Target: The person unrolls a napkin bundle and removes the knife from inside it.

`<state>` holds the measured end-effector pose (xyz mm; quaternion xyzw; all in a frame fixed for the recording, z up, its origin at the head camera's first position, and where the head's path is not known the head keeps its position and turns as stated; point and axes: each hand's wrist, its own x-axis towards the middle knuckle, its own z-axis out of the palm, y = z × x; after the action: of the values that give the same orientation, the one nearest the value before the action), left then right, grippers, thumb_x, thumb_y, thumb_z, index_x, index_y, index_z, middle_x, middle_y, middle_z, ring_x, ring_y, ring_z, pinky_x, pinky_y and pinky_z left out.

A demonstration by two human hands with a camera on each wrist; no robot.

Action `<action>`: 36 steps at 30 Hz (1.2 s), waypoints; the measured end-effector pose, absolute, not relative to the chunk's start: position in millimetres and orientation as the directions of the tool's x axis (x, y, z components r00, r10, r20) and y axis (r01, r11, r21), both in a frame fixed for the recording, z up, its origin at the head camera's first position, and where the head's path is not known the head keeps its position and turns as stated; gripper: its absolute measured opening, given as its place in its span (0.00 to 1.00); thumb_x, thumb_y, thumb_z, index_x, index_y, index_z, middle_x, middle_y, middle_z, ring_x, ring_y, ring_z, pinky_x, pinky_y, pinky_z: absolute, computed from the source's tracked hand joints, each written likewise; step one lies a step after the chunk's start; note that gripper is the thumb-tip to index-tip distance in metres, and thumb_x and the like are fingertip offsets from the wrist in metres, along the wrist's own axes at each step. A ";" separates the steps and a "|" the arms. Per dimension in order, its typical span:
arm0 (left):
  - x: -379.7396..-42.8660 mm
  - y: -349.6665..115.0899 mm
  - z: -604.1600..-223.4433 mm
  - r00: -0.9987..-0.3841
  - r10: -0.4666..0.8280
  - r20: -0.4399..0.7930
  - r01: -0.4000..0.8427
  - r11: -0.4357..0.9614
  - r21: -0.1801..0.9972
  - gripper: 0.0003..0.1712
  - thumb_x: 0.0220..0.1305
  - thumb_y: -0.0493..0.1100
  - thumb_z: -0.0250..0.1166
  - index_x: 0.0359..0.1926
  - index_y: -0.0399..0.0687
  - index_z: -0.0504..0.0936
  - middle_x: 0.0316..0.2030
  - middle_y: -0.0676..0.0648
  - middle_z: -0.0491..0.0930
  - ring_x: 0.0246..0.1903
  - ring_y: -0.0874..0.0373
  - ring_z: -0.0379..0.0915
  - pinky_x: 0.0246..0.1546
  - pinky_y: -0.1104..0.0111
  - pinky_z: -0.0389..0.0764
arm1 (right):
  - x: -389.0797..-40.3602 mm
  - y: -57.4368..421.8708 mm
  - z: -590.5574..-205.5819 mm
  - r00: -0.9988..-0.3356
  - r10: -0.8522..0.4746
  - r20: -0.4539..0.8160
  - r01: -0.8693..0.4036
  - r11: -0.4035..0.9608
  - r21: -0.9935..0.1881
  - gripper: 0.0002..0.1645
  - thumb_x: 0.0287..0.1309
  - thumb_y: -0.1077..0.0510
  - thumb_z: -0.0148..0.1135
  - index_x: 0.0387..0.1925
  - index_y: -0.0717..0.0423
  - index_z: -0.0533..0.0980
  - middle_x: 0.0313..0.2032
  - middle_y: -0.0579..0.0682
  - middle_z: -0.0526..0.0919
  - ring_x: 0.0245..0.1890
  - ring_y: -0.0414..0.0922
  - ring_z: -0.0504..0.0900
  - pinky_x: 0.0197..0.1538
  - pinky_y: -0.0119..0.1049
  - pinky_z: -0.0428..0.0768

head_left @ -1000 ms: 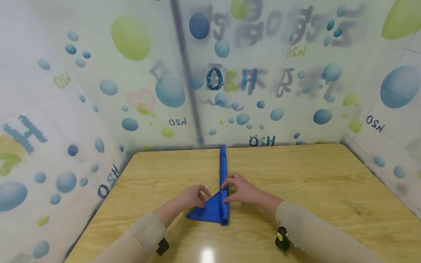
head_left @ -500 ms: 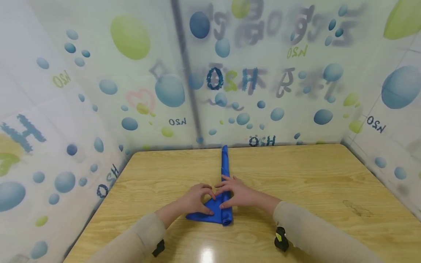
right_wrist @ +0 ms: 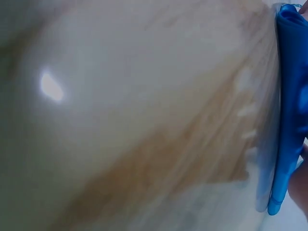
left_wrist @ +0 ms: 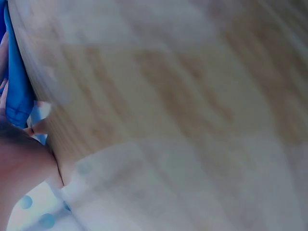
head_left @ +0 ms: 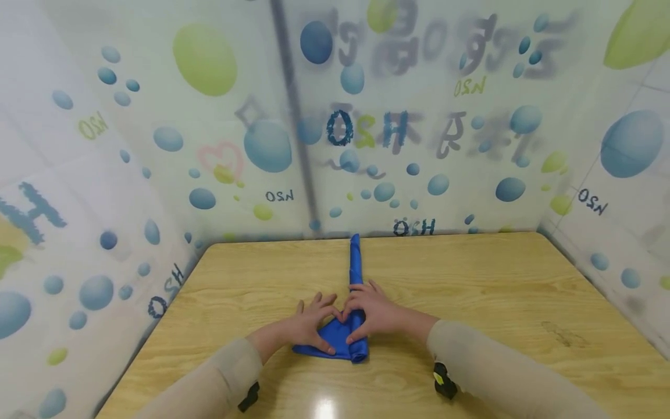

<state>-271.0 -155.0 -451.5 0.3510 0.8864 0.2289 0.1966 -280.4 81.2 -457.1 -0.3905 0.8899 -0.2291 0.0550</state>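
A blue cloth (head_left: 355,262), rolled into a long narrow tube, lies lengthwise on the wooden table. A flat triangular flap (head_left: 337,336) spreads from its near end to the left. My left hand (head_left: 305,327) rests on that flap, fingers spread, thumb pointing towards the roll. Across the near half of the tube lies my right hand (head_left: 379,314), fingers lightly bent over it and thumb on its left side. The index fingertips of both hands meet or nearly meet. In the right wrist view the cloth roll (right_wrist: 290,96) shows at the right edge; the left wrist view catches some cloth (left_wrist: 18,91).
The wooden table (head_left: 471,279) has a faint dark mark (head_left: 565,334) on its right side. Behind it and at both sides stand pale walls (head_left: 445,75) printed with blue and green bubbles. Dark wrist devices (head_left: 444,381) hang below both sleeves.
My left hand has come down onto the flap, its fingers spreading wider. My right hand has moved from the roll's right side to lie over it, closer to the left hand.
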 end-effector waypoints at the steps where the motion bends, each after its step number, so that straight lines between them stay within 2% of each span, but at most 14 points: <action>1: -270.7 -155.3 -451.4 -0.674 0.713 -0.194 0.528 0.648 0.549 0.29 0.53 0.52 0.76 0.53 0.59 0.72 0.74 0.34 0.45 0.70 0.26 0.28 0.57 0.27 0.33 | -280.5 81.7 -457.5 -0.685 -0.724 0.082 -0.678 0.592 -0.435 0.22 0.43 0.33 0.74 0.37 0.38 0.82 0.46 0.37 0.77 0.71 0.56 0.55 0.66 0.67 0.40; 5: -270.3 -156.0 -450.9 -0.671 0.712 -0.207 0.513 0.648 0.563 0.28 0.54 0.52 0.75 0.53 0.61 0.72 0.75 0.36 0.44 0.70 0.27 0.26 0.58 0.28 0.31 | -280.6 84.4 -458.3 -0.672 -0.736 0.075 -0.701 0.601 -0.384 0.20 0.44 0.31 0.73 0.37 0.34 0.83 0.47 0.37 0.75 0.71 0.54 0.54 0.66 0.67 0.36; 8: -270.8 -156.4 -450.6 -0.676 0.704 -0.217 0.500 0.655 0.567 0.28 0.54 0.52 0.75 0.52 0.62 0.72 0.75 0.37 0.43 0.71 0.29 0.25 0.59 0.29 0.30 | -279.9 86.9 -457.1 -0.663 -0.747 0.059 -0.711 0.602 -0.365 0.22 0.45 0.30 0.71 0.40 0.32 0.84 0.50 0.36 0.76 0.72 0.53 0.52 0.66 0.66 0.32; 11: -272.0 -156.5 -451.0 -0.679 0.701 -0.221 0.496 0.659 0.566 0.28 0.54 0.52 0.75 0.53 0.63 0.72 0.75 0.38 0.43 0.71 0.29 0.25 0.59 0.29 0.29 | -278.0 89.1 -454.6 -0.647 -0.762 0.044 -0.720 0.590 -0.364 0.24 0.48 0.31 0.69 0.46 0.33 0.84 0.56 0.38 0.75 0.74 0.54 0.46 0.65 0.66 0.29; 16: -272.7 -156.4 -451.6 -0.679 0.702 -0.214 0.506 0.659 0.556 0.28 0.54 0.53 0.75 0.53 0.63 0.72 0.75 0.38 0.43 0.71 0.30 0.26 0.59 0.29 0.30 | -277.0 93.6 -452.9 -0.613 -0.789 0.041 -0.748 0.562 -0.352 0.27 0.52 0.33 0.68 0.52 0.36 0.83 0.66 0.42 0.70 0.75 0.56 0.39 0.65 0.66 0.27; 24: -269.9 -155.9 -454.2 -0.678 0.707 -0.200 0.512 0.650 0.562 0.28 0.55 0.53 0.75 0.54 0.64 0.72 0.75 0.37 0.43 0.71 0.29 0.25 0.58 0.28 0.30 | -275.8 101.7 -457.1 -0.614 -0.789 0.031 -0.737 0.559 -0.379 0.30 0.53 0.31 0.66 0.54 0.38 0.82 0.64 0.37 0.72 0.75 0.55 0.42 0.66 0.64 0.26; 32: -269.6 -154.6 -457.7 -0.684 0.707 -0.178 0.524 0.646 0.555 0.29 0.54 0.54 0.75 0.55 0.63 0.73 0.75 0.37 0.44 0.70 0.27 0.27 0.56 0.26 0.32 | -275.0 117.1 -452.5 -0.616 -0.788 0.013 -0.732 0.565 -0.380 0.29 0.53 0.29 0.64 0.52 0.37 0.83 0.65 0.35 0.71 0.74 0.52 0.48 0.68 0.63 0.32; 36: -269.1 -153.2 -455.7 -0.688 0.706 -0.168 0.526 0.645 0.554 0.24 0.59 0.54 0.71 0.55 0.63 0.74 0.75 0.36 0.45 0.70 0.26 0.27 0.56 0.26 0.32 | -274.5 124.9 -450.8 -0.635 -0.773 -0.002 -0.703 0.579 -0.413 0.28 0.53 0.29 0.64 0.52 0.35 0.82 0.65 0.36 0.70 0.74 0.51 0.48 0.69 0.63 0.36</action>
<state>-269.1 -153.2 -455.7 0.3474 0.8870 0.2388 0.1884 -274.5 124.9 -450.8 -0.4175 0.8837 -0.1907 0.0914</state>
